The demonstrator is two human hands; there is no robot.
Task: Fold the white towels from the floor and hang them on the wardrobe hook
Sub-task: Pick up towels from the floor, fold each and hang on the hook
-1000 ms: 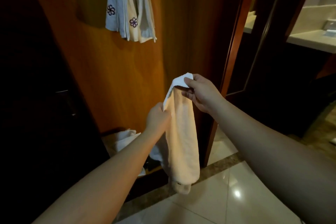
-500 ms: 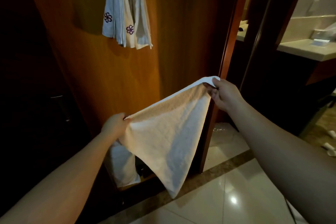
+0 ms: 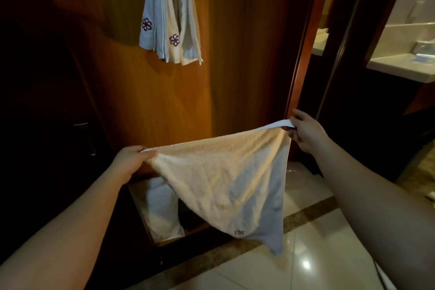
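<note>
Towel: a white towel (image 3: pixel 226 179) hung spread across the middle of the frame, its top edge running from lower left up to upper right, one corner pointing down toward the floor (image 3: pixel 317 242).
Left hand: the left hand (image 3: pixel 131 160) pinched the towel's left corner.
Right hand: the right hand (image 3: pixel 306 132) gripped the higher right corner.
Hung towels: folded towels (image 3: pixel 169 14) hung long-side vertical on the wardrobe (image 3: pixel 146 106), top centre.
Floor pile: another towel (image 3: pixel 160 209) lay low, behind the spread one.
</note>
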